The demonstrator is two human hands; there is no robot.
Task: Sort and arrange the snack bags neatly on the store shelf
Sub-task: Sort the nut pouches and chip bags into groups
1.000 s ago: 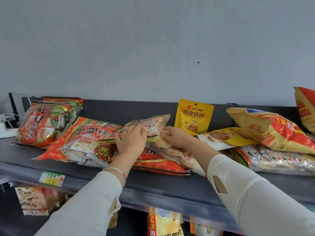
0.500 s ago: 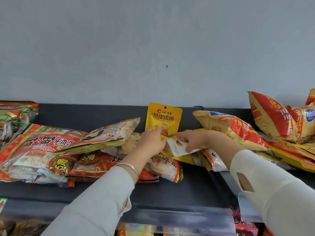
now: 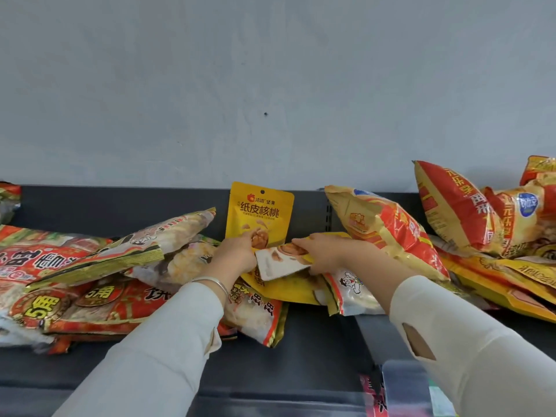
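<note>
A yellow walnut pouch (image 3: 261, 212) stands upright against the back of the dark shelf (image 3: 301, 350). My left hand (image 3: 233, 252) grips its lower edge. My right hand (image 3: 323, 252) holds a second flat yellow-and-white pouch (image 3: 279, 263) that lies tilted over other bags. Red and gold snack bags (image 3: 69, 284) are piled at the left, with a gold-edged bag (image 3: 144, 245) on top. A large yellow and red bag (image 3: 388, 230) leans just right of my right hand.
More red and yellow bags (image 3: 487, 218) are heaped at the far right. A grey wall (image 3: 270, 85) rises behind the shelf. A shelf divider (image 3: 329, 215) sits at the back. Bare shelf shows in front, between my arms.
My hands left the gold-edged bag on the left pile and moved right to the yellow pouches. The view has shifted right, and the flat pouch is lifted slightly.
</note>
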